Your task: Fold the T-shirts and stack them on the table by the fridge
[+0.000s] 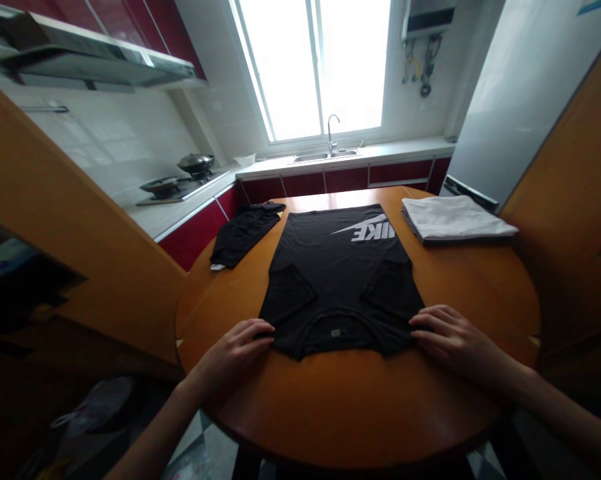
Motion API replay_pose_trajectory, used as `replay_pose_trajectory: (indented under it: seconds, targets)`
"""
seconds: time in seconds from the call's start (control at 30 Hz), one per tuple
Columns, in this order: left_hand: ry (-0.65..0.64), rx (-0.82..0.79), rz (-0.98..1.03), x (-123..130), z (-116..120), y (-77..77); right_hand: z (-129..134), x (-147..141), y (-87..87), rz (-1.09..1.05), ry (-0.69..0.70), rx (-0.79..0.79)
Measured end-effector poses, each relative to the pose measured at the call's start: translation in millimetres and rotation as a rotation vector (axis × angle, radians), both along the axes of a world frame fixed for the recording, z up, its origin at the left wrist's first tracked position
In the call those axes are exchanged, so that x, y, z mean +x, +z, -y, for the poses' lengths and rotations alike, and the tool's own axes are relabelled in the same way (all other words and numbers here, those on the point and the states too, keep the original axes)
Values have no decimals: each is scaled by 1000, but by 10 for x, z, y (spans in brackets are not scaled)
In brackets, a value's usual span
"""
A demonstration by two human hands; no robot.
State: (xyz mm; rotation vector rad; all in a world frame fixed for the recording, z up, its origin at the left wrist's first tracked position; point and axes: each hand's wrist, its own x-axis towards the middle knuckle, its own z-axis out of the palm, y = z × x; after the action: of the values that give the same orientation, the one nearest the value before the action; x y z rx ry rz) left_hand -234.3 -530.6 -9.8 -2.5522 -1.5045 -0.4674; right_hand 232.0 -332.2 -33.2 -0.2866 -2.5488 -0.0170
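A black T-shirt [343,267] lies flat on the round wooden table [360,407], its collar toward me and both sleeves turned inward over the body. White lettering and a swoosh show near its far right edge. At the shirt's near left corner, my left hand [245,347] has its fingers closed on the fabric. My right hand [445,337] pinches the near right corner in the same way. Both hands rest at table level.
Folded dark clothing [245,233] lies at the table's back left. A stack of folded cloth, white on top [458,219], sits at the back right. Beyond are a counter with a sink [325,156], a stove with pans [195,163] and a fridge [500,100].
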Motion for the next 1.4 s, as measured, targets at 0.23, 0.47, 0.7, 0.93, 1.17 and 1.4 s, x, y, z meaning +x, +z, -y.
replay_pose_trajectory:
  seconds: [0.23,0.47,0.7,0.93,1.17,1.4]
  targets:
    - [63,3,93,20,-6,-61,17,17,-101,-34,-51,-37]
    - [49,-71,191,23,-22,-57,37,18,-90,-24,-21,-60]
    - [61,-94,232,70,66,-85,79,72,-46,31,18,-71]
    - [11,-156,288,222,376,2,223,236,91,29,100,-179]
    - [72,-268,395,365,406,298,292,178,496,6,28,-463]
    - [187,-188,481,170,-166,490,-156,-195,525,-105,-202,-650]
